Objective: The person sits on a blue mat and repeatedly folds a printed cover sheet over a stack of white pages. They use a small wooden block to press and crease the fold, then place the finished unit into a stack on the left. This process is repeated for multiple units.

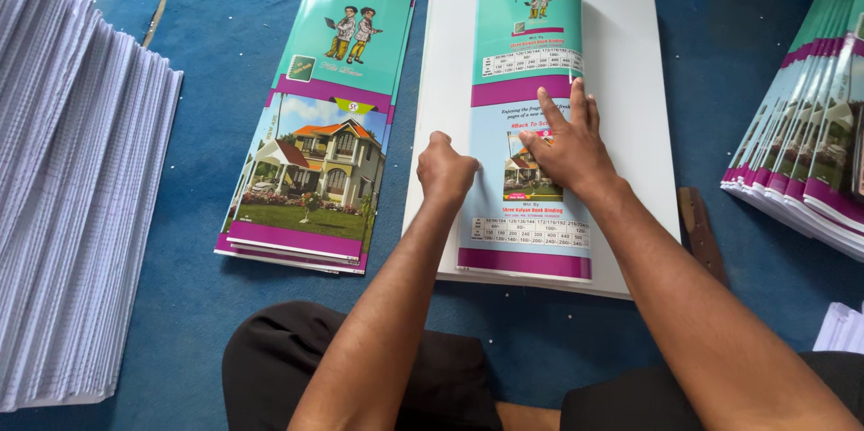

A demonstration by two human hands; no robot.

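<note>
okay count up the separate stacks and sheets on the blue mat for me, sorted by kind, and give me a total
Printed cover sheet under the left hand and right hand: 1
Stacks of printed covers: 2
Stacks of white paper: 2
Total: 5

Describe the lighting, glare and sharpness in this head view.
Head view: soft, even daylight with faint shadows under the left hand and right hand; slight sheen on the folded cover sheet; centre sharp, while the white paper stack at the left edge looks stretched.
</note>
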